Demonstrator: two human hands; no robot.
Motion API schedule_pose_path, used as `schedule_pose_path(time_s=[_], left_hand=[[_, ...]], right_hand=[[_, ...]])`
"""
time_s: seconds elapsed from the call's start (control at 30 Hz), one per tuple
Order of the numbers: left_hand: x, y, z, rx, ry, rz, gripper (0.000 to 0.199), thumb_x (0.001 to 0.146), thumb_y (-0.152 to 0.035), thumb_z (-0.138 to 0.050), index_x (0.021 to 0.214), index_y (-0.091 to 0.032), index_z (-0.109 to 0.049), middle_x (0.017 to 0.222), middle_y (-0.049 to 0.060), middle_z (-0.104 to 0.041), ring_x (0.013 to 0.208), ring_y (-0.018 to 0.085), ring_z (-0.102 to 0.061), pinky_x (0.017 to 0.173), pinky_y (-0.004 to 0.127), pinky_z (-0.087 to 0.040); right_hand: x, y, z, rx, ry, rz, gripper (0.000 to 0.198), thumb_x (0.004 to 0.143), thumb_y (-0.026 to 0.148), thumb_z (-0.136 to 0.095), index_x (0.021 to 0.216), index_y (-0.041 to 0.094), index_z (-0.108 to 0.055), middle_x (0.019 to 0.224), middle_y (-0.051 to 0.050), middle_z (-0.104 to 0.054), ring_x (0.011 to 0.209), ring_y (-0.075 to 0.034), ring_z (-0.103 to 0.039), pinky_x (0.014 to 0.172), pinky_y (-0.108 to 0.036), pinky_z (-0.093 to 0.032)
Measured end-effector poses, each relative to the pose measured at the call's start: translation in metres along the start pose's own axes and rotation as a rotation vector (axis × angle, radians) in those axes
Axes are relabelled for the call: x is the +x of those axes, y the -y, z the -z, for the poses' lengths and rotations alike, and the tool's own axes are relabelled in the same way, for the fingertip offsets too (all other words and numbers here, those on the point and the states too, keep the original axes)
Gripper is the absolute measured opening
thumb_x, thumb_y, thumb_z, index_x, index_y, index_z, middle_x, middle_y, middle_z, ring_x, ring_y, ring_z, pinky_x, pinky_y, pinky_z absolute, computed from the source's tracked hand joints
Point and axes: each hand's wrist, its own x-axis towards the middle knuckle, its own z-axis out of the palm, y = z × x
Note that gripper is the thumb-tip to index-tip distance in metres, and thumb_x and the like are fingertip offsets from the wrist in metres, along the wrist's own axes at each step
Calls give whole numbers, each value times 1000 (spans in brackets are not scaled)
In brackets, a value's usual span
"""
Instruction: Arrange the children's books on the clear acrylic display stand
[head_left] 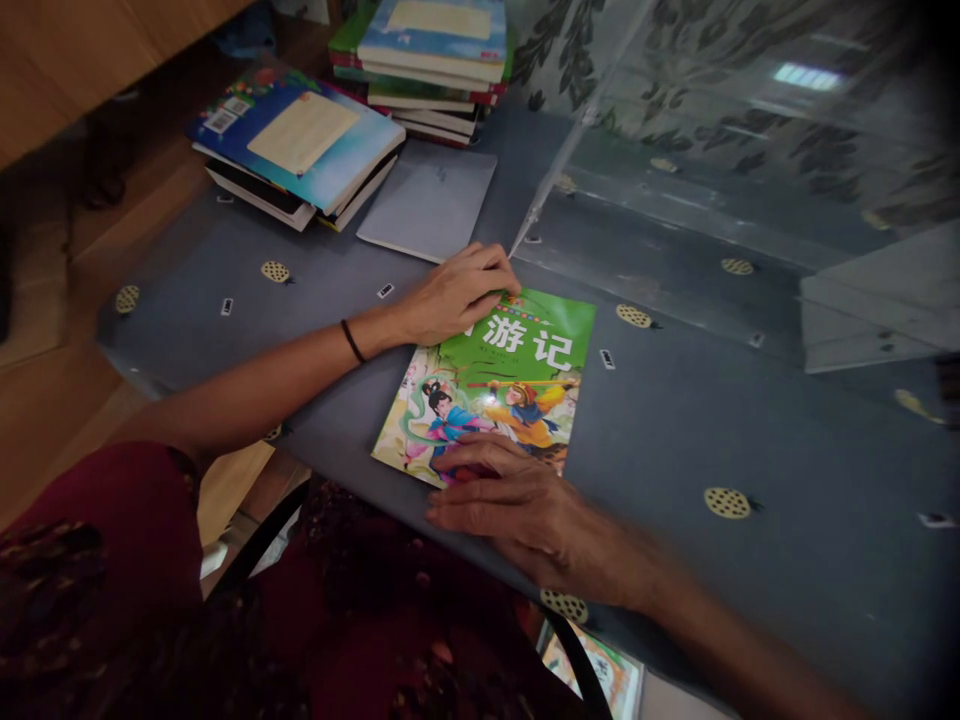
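A green picture book (517, 345) with white Chinese characters and cartoon figures on its cover lies on the grey patterned tablecloth. Across its upper left corner rests my left hand (461, 290), fingers stretched and slightly bent over the top edge, hiding part of the title. My right hand (517, 510) lies over the book's lower edge, its fingers spread loosely on the cover. Neither hand is visibly wrapped round anything. Just beyond my left hand is a plain grey notebook (435, 195).
Blue-covered books (356, 145) form a low pile at the back left, with a taller stack of books (427, 65) behind. A clear plastic sheet (675, 200) covers the patterned wall side. At right stands a whitish panel (885, 295). Another book (600, 675) shows below the table edge.
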Motion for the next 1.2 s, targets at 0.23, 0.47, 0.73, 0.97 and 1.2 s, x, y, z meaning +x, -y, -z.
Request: schedule_pose_path(time_s=[0.23,0.47,0.73,0.97,1.2], left_hand=[[0,-1,0,33,-12,-4,26,96,-13,-46,111,-18,-66,113,9,-60,110,24,-54,100,44,-42],[-1,-2,2,34,-42,-37,25,95,-13,-45,106,-16,-68,108,9,-62,105,21,-56,97,39,-45],[-5,-3,1,15,-98,-78,27,96,-10,-42,104,-16,-67,106,10,-66,103,21,-59,95,39,-47],[-8,-10,5,34,-100,-48,30,95,-9,-41,107,-13,-68,108,11,-67,105,21,-60,97,40,-49],[-16,-24,9,38,-102,82,31,94,-11,-42,108,-14,-69,114,13,-67,110,23,-59,102,42,-48]], right_hand=[[-28,5,-3,71,-98,-78,47,88,-1,-46,125,21,-66,113,-6,-76,133,-18,-52,108,-42,-45],[-49,15,2,199,-241,-201,43,93,7,-50,125,31,-66,107,-3,-77,121,-19,-62,101,-42,-52],[-36,0,4,-126,-298,-348,42,100,25,-53,141,30,-55,146,-7,-57,141,-24,-46,114,-54,-41],[-12,-41,21,-446,-260,-428,47,103,38,-47,148,23,-47,155,-12,-46,148,-25,-35,122,-59,-23],[-10,-86,30,-567,-486,-561,50,103,42,-41,145,16,-49,156,-18,-43,150,-28,-31,121,-60,-24]])
